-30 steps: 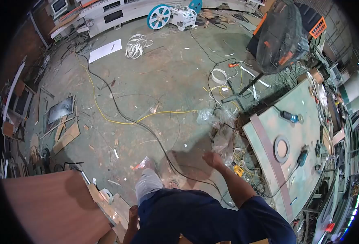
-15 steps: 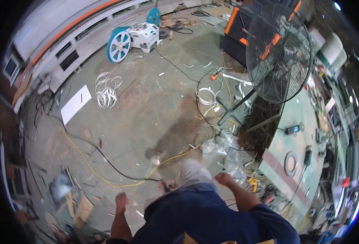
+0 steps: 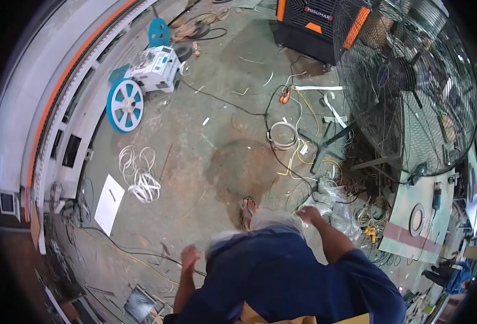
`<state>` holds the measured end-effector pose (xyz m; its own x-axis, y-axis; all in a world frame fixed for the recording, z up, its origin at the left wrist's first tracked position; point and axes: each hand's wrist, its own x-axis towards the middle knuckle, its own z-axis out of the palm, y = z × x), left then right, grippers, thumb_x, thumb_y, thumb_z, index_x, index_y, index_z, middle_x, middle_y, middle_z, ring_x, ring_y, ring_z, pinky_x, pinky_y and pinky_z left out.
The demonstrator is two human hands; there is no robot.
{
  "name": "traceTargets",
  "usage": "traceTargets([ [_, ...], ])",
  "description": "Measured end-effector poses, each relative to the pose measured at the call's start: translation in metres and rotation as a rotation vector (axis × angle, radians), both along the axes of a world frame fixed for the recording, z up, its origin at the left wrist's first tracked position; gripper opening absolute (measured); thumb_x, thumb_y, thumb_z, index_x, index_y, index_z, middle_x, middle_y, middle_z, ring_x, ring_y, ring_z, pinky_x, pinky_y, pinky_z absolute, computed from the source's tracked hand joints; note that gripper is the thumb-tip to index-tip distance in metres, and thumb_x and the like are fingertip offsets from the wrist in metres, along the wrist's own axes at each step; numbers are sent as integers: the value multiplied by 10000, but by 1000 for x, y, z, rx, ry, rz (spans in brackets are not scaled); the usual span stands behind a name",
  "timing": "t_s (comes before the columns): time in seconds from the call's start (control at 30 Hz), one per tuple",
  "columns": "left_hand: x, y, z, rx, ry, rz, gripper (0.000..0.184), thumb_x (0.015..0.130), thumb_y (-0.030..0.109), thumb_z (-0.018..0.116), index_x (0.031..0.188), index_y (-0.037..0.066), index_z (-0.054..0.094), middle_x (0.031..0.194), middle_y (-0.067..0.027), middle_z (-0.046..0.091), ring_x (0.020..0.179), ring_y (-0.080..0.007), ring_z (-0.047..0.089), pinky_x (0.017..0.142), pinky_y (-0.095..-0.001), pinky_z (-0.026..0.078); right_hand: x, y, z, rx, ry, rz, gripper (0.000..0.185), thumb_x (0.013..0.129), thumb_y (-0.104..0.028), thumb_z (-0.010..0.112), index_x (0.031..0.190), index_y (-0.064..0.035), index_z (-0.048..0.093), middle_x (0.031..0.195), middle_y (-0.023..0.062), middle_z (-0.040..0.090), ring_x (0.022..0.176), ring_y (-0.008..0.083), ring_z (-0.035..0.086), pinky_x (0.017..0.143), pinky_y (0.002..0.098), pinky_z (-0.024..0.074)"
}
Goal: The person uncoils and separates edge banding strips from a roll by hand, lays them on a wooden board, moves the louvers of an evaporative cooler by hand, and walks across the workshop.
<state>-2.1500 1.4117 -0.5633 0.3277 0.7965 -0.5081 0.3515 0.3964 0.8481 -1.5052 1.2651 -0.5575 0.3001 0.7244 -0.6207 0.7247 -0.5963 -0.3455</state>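
- The left hand (image 3: pixel 190 258) hangs in the air near the black wire (image 3: pixel 165 256). It is blurry, so I cannot tell how its fingers are bent, but I see nothing in it.
- The right hand (image 3: pixel 307 215) is out in front of the body, near the clear plastic (image 3: pixel 340 208). I see no thing in it, and I cannot tell if its fingers are curled tight or loose.
- The plastic lies in a messy heap on the floor (image 3: pixel 195 173), near the close left corner of the green table (image 3: pixel 403 208). The wire lies on the floor, on the left side.
- One foot (image 3: pixel 248 208) in a sandal shows in front of the blue shirt (image 3: pixel 281 270). I think this is a walking step, with both arms held a bit out.
- A good next step, I think, needs care for the feet, since wires and scraps lie about.
- On the table, a ring (image 3: pixel 411 220) lies by the close edge, and a dark tool (image 3: pixel 437 197) lies by the right edge. A big fan (image 3: pixel 403 75) hides the far end.
- A yellow tool (image 3: pixel 370 232) is on the floor, just off the table's close left corner.
- By the floor's left edge are a white sheet (image 3: pixel 109 205), a loop of white cord (image 3: pixel 141 189) and a white box (image 3: pixel 155 69) with a blue wheel (image 3: pixel 125 105).
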Motion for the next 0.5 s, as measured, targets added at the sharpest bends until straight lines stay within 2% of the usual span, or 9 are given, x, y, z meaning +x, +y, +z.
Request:
traceTargets([
  [0.03, 26, 8, 13, 272, 406, -344, 215, 974, 280, 582, 1033, 92, 669, 950, -121, 690, 836, -241, 683, 736, -407, 557, 13, 41, 16, 100, -1, -40, 547, 934, -538, 569, 1108, -48, 737, 1140, 234, 720, 1077, 388, 693, 939, 474, 537],
  [0.07, 50, 14, 23, 522, 697, -572, 215, 978, 256, 562, 1016, 82, 682, 969, -162, 711, 861, -267, 700, 791, -423, 559, 26, 82, 37, 159, 43, -104, 523, 927, -512, 597, 1121, -45, 733, 1137, 221, 723, 1108, 390, 677, 964, 471, 524],
  [0.1, 60, 20, 11, 383, 606, -359, 252, 1002, 221, 503, 994, 55, 693, 1000, -206, 718, 884, -259, 718, 778, -414, 552, 36, 123, 60, 222, 81, -168, 503, 921, -485, 626, 1133, -42, 729, 1133, 207, 726, 1139, 392, 661, 989, 468, 512],
  [0.13, 68, 31, 7, 258, 559, -265, 247, 999, 222, 508, 989, 56, 691, 983, -198, 711, 866, -256, 710, 761, -411, 548, 48, 163, 83, 265, 97, -222, 506, 920, -478, 635, 1148, -36, 725, 1104, 213, 733, 1096, 385, 684, 958, 459, 529],
  [0.23, 100, 98, 6, 104, 523, -239, 232, 989, 224, 523, 975, 58, 684, 934, -173, 692, 813, -246, 687, 713, -403, 535, 74, 261, 120, 474, 130, -331, 478, 923, -448, 656, 1163, -40, 722, 1076, 209, 742, 1025, 367, 718, 908, 429, 551],
  [0.37, 160, 248, -21, 85, 490, -342, 213, 976, 227, 543, 956, 62, 676, 867, -141, 666, 743, -233, 656, 647, -392, 517, 115, 335, 84, 421, 63, -429, 468, 931, -452, 644, 1154, -48, 727, 1072, 209, 742, 1019, 377, 717, 900, 442, 548],
  [0.43, 190, 342, -31, 129, 478, -423, 205, 969, 229, 553, 947, 63, 672, 834, -124, 653, 708, -227, 640, 615, -387, 508, 132, 349, 54, 321, -18, -354, 510, 944, -516, 579, 1059, -44, 733, 1018, 236, 725, 1005, 433, 694, 902, 489, 537],
  [0.47, 205, 391, -33, 164, 478, -470, 201, 966, 230, 558, 942, 64, 670, 818, -116, 646, 691, -224, 633, 598, -384, 504, 143, 348, 12, 177, -94, -299, 560, 951, -559, 538, 1036, -41, 732, 1041, 240, 720, 1014, 447, 684, 904, 522, 530],
  [0.5, 221, 441, -34, 211, 472, -520, 198, 962, 230, 563, 937, 65, 668, 801, -108, 640, 673, -220, 625, 582, -381, 500, 149, 346, -4, 25, -52, -325, 598, 957, -589, 506, 1053, -47, 740, 1110, 256, 705, 1076, 448, 664, 942, 528, 520],
])
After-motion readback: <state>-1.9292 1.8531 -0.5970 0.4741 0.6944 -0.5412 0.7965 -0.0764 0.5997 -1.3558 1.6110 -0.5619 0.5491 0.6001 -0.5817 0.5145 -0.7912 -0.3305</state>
